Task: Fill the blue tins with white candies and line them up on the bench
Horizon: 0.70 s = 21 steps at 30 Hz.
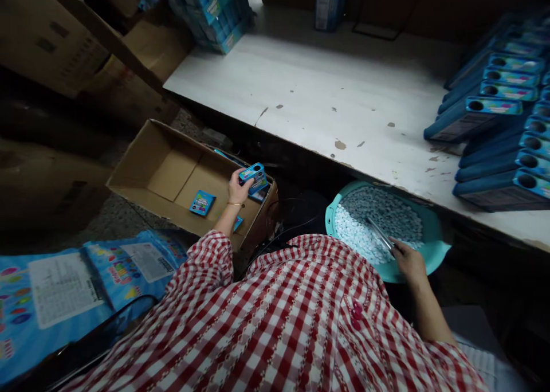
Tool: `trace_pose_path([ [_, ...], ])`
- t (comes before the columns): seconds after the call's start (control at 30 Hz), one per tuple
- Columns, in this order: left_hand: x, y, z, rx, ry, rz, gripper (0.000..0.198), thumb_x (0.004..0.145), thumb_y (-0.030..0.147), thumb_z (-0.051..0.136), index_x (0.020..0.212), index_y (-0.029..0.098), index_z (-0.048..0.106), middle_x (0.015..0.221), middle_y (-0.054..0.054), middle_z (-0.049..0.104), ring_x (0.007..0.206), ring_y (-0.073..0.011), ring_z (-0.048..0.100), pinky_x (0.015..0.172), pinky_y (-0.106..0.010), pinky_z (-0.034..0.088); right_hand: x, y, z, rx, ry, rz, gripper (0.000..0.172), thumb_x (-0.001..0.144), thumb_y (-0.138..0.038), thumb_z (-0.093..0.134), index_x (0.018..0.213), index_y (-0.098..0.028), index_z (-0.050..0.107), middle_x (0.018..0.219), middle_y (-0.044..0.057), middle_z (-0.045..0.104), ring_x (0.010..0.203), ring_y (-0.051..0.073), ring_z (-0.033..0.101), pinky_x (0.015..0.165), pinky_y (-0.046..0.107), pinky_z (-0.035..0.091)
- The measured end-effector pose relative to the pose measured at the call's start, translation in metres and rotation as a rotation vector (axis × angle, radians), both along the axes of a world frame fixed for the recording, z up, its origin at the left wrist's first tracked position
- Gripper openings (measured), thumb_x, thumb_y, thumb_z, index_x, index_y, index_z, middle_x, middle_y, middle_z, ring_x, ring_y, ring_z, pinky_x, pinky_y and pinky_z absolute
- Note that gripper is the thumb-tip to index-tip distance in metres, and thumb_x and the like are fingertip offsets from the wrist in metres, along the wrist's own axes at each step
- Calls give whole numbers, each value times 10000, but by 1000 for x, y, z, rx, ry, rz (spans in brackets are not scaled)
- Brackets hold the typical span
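My left hand [238, 187] grips a small blue box [253, 174] with a round hole in its top, holding it over an open cardboard carton [172, 174]. Two flat blue packets lie inside the carton, the clearer one [202, 203] on its floor. My right hand [406, 260] holds a metal tool, probably tongs [380, 234], with its tip in a teal plastic basin [339, 214]. The basin is filled with small white and grey pieces [378, 220]. A red-and-white checked shirt [275, 317] covers my body and hides what lies beneath it.
A chipped white table [301, 94] runs above both hands, with rows of blue boxes [472, 120] at its right and a stack of blue packs [210, 8] at the back. Large cardboard boxes [51, 36] stand at the left. Printed blue sheets [64, 294] lie lower left.
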<state>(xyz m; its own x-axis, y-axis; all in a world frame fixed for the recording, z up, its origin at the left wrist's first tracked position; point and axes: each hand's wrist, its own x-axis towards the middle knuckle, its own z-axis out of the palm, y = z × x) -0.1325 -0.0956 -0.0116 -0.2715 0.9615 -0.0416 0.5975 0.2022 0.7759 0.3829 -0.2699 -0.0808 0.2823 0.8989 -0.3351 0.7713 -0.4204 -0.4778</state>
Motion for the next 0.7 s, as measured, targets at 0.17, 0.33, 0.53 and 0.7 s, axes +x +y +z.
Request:
trace_pose_path([
  [0.17,80,9,57,-57,-589,-406,512,704,402,643,1154,189,521,985,-71,634,874,-195,623,805,-342,499,-16,15,22,-70,-152,90,437,775,-153,401,1125,-127,660,1098,119,662,988,251,616,858,355,472],
  [0.33,163,-18,58,-582,-624,-1013,357,738,430,626,1001,189,626,883,-71,656,771,-196,633,694,-335,518,-19,24,43,-173,-195,101,444,822,-107,370,1174,-181,632,1139,90,640,1041,230,584,885,322,446],
  [0.53,223,-30,46,-372,-219,-1547,341,806,497,507,940,237,683,998,-85,631,992,-216,584,939,-370,438,-20,32,57,-192,-368,101,404,848,-69,313,1100,-89,628,1091,195,607,1011,274,558,820,361,435],
  [0.7,221,-32,70,-428,48,-1613,607,623,547,696,1140,247,587,1043,-93,596,980,-255,579,872,-379,470,-50,32,46,-228,-264,190,350,863,-48,322,1030,-62,628,1064,195,614,960,223,559,803,322,432],
])
